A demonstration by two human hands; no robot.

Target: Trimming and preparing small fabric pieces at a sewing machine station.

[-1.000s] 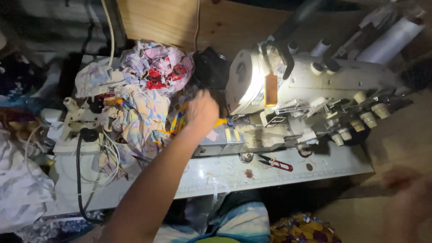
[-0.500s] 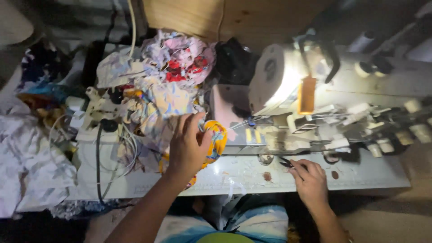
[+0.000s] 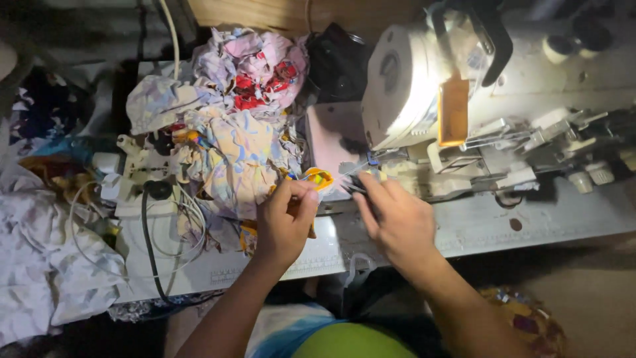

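the left hand (image 3: 286,222) is pinching a small yellow-orange fabric piece (image 3: 317,179) on the flat white table (image 3: 530,222), fingers curled. the right hand (image 3: 397,219) is gripping a thin dark tool just beside it. beyond, crumpled printed cloth (image 3: 232,132) is lying beside the smooth white sewing machine (image 3: 411,86).

White table (image 3: 543,222): sewing machine (image 3: 424,99), fabric pile (image 3: 232,126)

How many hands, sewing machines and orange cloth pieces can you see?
Hands: 2, the left hand and the right hand
Sewing machine: 1
Orange cloth piece, pinched in the left fingers: 1
Total: 4
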